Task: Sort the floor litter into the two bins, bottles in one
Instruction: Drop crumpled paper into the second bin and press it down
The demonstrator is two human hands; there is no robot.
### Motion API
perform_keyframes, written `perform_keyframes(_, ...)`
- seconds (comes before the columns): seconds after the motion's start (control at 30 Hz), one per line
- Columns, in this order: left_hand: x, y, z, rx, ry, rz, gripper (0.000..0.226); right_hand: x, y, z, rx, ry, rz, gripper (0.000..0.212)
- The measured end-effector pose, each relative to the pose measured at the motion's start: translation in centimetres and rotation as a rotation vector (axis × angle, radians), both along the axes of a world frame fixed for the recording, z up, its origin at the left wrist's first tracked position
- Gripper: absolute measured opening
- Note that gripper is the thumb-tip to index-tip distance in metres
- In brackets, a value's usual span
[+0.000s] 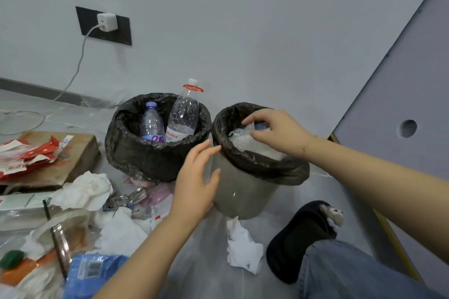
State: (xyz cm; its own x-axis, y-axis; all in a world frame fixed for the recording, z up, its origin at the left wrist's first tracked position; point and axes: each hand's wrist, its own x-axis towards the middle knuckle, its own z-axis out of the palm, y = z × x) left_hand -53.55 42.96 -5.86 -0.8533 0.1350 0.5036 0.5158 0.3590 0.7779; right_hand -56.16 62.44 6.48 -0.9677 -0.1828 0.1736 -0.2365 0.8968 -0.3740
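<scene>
**Two lined bins, both hands at the grey one**

Two bins are seen side by side against the wall, each lined with a black bag. In the left bin [155,153] two plastic bottles are stood upright: a small bottle [151,122] with a purple cap and a taller clear bottle [183,114] with a white cap and a red ring at the neck. The grey bin [243,192] on the right is tilted a little, and its mouth is filled with crumpled clear plastic [252,143], among which something blue is partly seen.

The left hand [196,184] is laid against the side wall of the grey bin, the fingers straight and slightly spread, the thumb apart; nothing is grasped by it. The right hand [277,131] is placed over the mouth of the same bin, its fingers curled down onto the crumpled plastic. Whether the plastic is really gripped or only pressed cannot be told.

More litter is spread on the floor at the left: a crumpled white tissue [87,189], red and white wrappers [26,155] on a piece of cardboard [80,150], a blue packet [94,272] and a flattened clear bottle [126,198]. One white paper scrap [243,247] is lying just in front of the grey bin, beside a foot in a dark slipper [298,238]. A white charger [107,21] is plugged into the wall socket.
</scene>
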Motion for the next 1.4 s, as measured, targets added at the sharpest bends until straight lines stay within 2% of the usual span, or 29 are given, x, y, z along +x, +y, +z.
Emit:
perform_keyframes(0.07, 1.6, -1.3, -1.1, 0.073, -0.103, 0.059, 0.041, 3.2, -2.1, 0.0, -0.041, 0.024, 0.085, 0.022)
perform_keyframes(0.13, 3.0, -2.3, -2.7, 0.113, -0.234, 0.052, 0.039, 5.4, -3.9, -1.0, -0.044, -0.047, 0.157, 0.021)
perform_keyframes(0.2, 3.9, -3.0, -3.9, 0.093, -0.314, 0.019, 0.036, 6.5, -5.1, -3.0, 0.067, -0.155, 0.214, 0.021)
perform_keyframes(0.27, 4.5, -3.8, -5.1, 0.042, -0.391, -0.011, 0.036, 7.3, -5.6, -6.1, 0.290, -0.332, 0.229, 0.027)
perform_keyframes(0.33, 4.8, -4.8, -6.1, -0.042, -0.481, -0.022, 0.032, 7.8, -5.2, -10.2, 0.505, -0.542, 0.176, 0.039)
perform_keyframes(0.4, 4.8, -5.6, -6.9, -0.118, -0.535, -0.041, 0.029, 8.1, -4.6, -14.6, 0.591, -0.648, 0.059, 0.049)
perform_keyframes(0.5, 4.7, -6.3, -7.0, -0.149, -0.572, -0.057, 0.028, 8.9, -4.2, -19.2, 0.513, -0.721, -0.109, 0.063)
perform_keyframes(0.57, 4.3, -6.6, -6.7, -0.120, -0.584, -0.047, 0.028, 9.6, -4.4, -21.1, 0.531, -0.740, -0.133, 0.061)
perform_keyframes(0.63, 4.1, -6.8, -6.3, -0.077, -0.599, -0.031, 0.026, 10.2, -4.5, -22.2, 0.538, -0.671, -0.164, 0.061)
perform_keyframes(0.73, 4.0, -7.2, -6.2, -0.021, -0.611, -0.027, 0.023, 10.1, -4.3, -22.9, 0.426, -0.625, -0.189, 0.056)
perform_keyframes(0.8, 4.0, -7.6, -6.2, 0.008, -0.637, -0.024, 0.022, 9.8, -3.8, -22.2, 0.225, -0.619, -0.201, 0.049)
perform_keyframes(0.87, 4.0, -8.1, -6.1, 0.043, -0.673, -0.021, 0.021, 9.4, -3.3, -20.9, -0.184, -0.666, -0.235, 0.041)
perform_keyframes(0.93, 4.1, -8.6, -5.9, 0.099, -0.705, -0.020, 0.018, 9.1, -3.2, -19.4, -0.662, -0.826, -0.231, 0.033)
perform_keyframes(1.0, 4.4, -8.9, -6.0, 0.165, -0.753, -0.037, 0.019, 8.7, -3.4, -18.3, -0.873, -0.917, -0.185, 0.028)
perform_keyframes(1.2, 5.5, -7.9, -6.0, 0.316, -0.974, -0.150, 0.047, 7.9, -5.7, -16.0, -0.965, -0.914, -0.039, 0.035)
perform_keyframes(1.3, 6.0, -7.3, -6.0, 0.478, -1.056, -0.193, 0.043, 8.0, -6.4, -15.5, -0.933, -0.862, -0.009, 0.035)
perform_keyframes(1.4, 6.4, -6.9, -5.8, 0.526, -1.037, -0.194, 0.030, 8.0, -6.8, -15.2, -0.908, -0.765, -0.022, 0.034)
